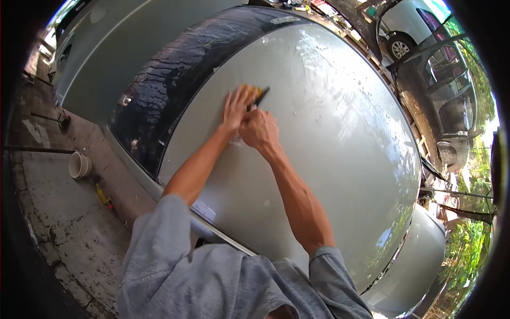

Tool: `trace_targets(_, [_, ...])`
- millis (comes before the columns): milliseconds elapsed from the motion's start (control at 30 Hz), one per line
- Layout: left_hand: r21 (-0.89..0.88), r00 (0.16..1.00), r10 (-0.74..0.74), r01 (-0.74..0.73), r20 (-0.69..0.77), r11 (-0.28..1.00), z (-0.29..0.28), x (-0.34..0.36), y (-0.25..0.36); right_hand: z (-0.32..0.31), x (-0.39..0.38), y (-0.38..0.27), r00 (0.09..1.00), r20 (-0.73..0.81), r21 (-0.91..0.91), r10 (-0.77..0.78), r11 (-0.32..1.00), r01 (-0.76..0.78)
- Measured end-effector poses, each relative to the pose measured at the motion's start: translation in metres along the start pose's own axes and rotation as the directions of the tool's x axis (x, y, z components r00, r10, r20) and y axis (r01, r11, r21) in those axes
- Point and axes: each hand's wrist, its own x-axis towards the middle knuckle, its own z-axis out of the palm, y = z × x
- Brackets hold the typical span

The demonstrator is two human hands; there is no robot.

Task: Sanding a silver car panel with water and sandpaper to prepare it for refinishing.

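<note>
I lean over a silver car roof (319, 159) with both arms stretched out. My left hand (236, 109) presses down on a yellow pad-like thing (254, 90), fingers extended and slightly blurred. Close beside it, my right hand (259, 128) is closed around a black-tipped object (262, 97); a bit of something clear shows below the fist, and its kind is hidden by the fingers. The hands overlap near the wrists. Left of them is the dark windscreen glass (170, 80), streaked with wet runs.
A pale bucket (79, 166) stands on the ground at left, near a yellow-handled tool (102, 194). A white paper (204, 210) lies at the roof's near edge. Beyond are a white car (406, 24), a dark vehicle body (451, 95) and scattered clutter.
</note>
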Motion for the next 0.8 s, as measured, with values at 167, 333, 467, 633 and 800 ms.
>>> trace_targets(167, [-0.076,0.998,-0.011,0.016,0.063,0.997,0.003,-0.068,0.077,-0.035,-0.065,0.049,0.973,-0.226,0.174,-0.048,0.981,0.089])
trace_targets(333, [0.097,0.999,-0.031,0.035,-0.043,0.995,0.055,0.062,0.012,-0.051,-0.1,0.175,0.848,-0.518,0.209,0.111,0.978,-0.001])
trace_targets(467, [-0.011,0.999,-0.027,0.027,-0.031,1.0,0.053,0.023,0.045,-0.076,-0.149,0.258,0.732,-0.624,-0.107,0.272,0.899,-0.425])
trace_targets(633, [-0.033,0.957,-0.03,0.041,0.287,0.999,-0.047,-0.076,0.027,-0.072,-0.146,0.241,0.72,-0.633,-0.195,0.285,0.841,-0.504])
trace_targets(800, [0.091,0.997,-0.056,0.051,0.049,0.995,0.019,0.061,-0.103,-0.062,-0.131,0.243,0.789,-0.547,-0.2,0.281,0.87,-0.45])
